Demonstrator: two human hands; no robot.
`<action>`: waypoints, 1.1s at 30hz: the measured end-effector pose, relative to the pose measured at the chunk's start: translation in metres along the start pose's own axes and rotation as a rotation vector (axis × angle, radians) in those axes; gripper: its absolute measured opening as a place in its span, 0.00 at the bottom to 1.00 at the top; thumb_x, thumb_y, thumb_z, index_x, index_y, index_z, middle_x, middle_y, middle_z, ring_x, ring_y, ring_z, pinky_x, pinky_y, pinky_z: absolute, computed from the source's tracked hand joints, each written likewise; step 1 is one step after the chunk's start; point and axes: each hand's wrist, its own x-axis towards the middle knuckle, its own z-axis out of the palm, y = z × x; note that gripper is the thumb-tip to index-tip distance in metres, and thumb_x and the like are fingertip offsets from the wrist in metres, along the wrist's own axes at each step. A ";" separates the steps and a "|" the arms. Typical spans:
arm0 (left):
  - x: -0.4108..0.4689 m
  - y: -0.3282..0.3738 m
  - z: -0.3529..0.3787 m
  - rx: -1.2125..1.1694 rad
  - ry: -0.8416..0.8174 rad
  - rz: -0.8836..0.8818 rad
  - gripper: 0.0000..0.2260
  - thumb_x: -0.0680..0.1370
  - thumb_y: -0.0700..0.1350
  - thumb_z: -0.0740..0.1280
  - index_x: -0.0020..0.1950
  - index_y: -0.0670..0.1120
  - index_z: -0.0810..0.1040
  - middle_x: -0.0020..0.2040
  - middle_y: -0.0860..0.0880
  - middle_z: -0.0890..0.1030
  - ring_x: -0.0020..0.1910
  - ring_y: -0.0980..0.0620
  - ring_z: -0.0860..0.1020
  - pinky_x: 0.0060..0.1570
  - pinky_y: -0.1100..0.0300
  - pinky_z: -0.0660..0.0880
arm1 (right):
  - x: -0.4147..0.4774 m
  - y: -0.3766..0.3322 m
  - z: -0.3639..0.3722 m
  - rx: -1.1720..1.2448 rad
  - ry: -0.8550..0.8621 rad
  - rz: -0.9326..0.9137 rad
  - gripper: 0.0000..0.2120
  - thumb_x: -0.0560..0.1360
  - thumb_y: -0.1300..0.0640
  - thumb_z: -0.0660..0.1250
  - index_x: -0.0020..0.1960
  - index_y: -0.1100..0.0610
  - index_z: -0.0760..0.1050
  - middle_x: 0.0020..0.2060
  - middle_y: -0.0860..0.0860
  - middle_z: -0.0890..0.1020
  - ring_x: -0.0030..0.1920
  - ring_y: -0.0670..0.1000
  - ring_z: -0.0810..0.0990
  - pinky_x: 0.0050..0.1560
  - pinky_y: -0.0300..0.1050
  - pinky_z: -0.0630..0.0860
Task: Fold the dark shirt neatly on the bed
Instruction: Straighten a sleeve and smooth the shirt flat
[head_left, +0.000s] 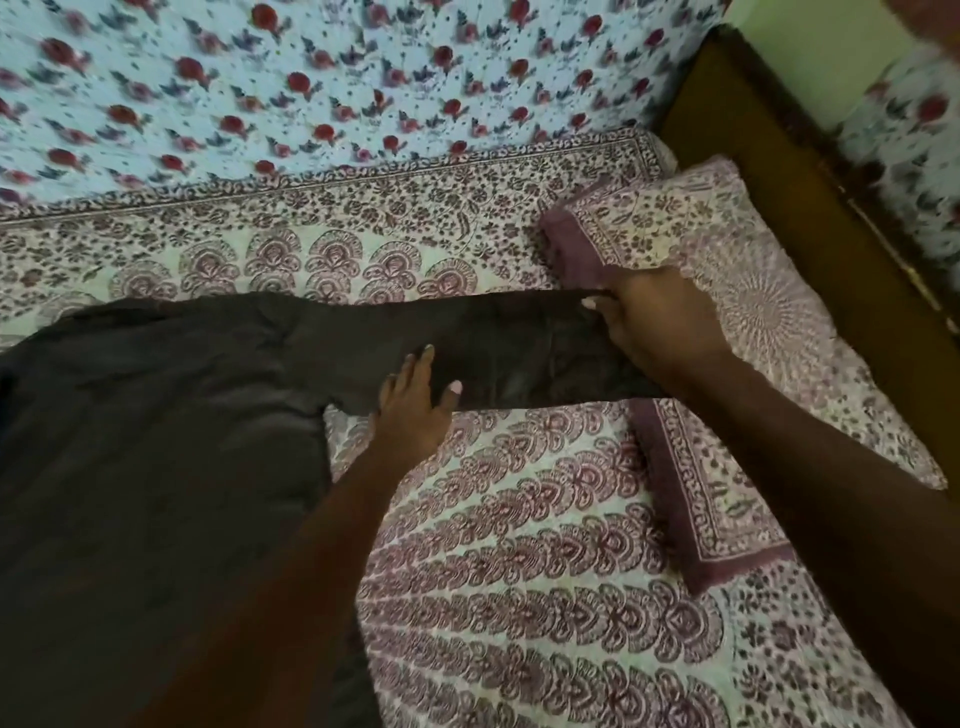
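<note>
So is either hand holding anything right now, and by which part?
The right hand grips the dark shirt by the end of its sleeve; the left hand only rests flat on that sleeve.

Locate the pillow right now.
Head view, right side: the pillow lies on the bed beside the wooden frame, next to the right hand gripping the sleeve of the dark shirt.

dark shirt (156, 441) cut off left, cuff under right hand (657, 325)
</note>
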 end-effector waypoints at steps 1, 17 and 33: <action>0.012 -0.003 0.005 0.009 0.007 -0.017 0.41 0.73 0.74 0.47 0.83 0.57 0.51 0.84 0.48 0.56 0.83 0.41 0.53 0.78 0.35 0.53 | 0.012 0.007 0.006 -0.016 -0.019 -0.007 0.16 0.83 0.47 0.62 0.58 0.59 0.79 0.46 0.63 0.82 0.46 0.66 0.82 0.42 0.51 0.74; 0.084 0.007 0.067 0.219 0.097 -0.147 0.29 0.83 0.65 0.55 0.83 0.60 0.54 0.85 0.49 0.46 0.82 0.39 0.47 0.76 0.32 0.50 | 0.132 0.069 0.106 -0.229 -0.198 -0.001 0.13 0.82 0.58 0.62 0.66 0.57 0.77 0.58 0.63 0.80 0.60 0.67 0.81 0.59 0.59 0.76; 0.081 -0.110 -0.038 0.313 0.443 -0.240 0.27 0.81 0.52 0.62 0.80 0.50 0.62 0.84 0.47 0.56 0.83 0.43 0.51 0.77 0.34 0.50 | 0.081 -0.046 0.207 -0.152 -0.281 -0.027 0.22 0.82 0.45 0.59 0.70 0.57 0.71 0.68 0.65 0.72 0.69 0.68 0.70 0.69 0.64 0.65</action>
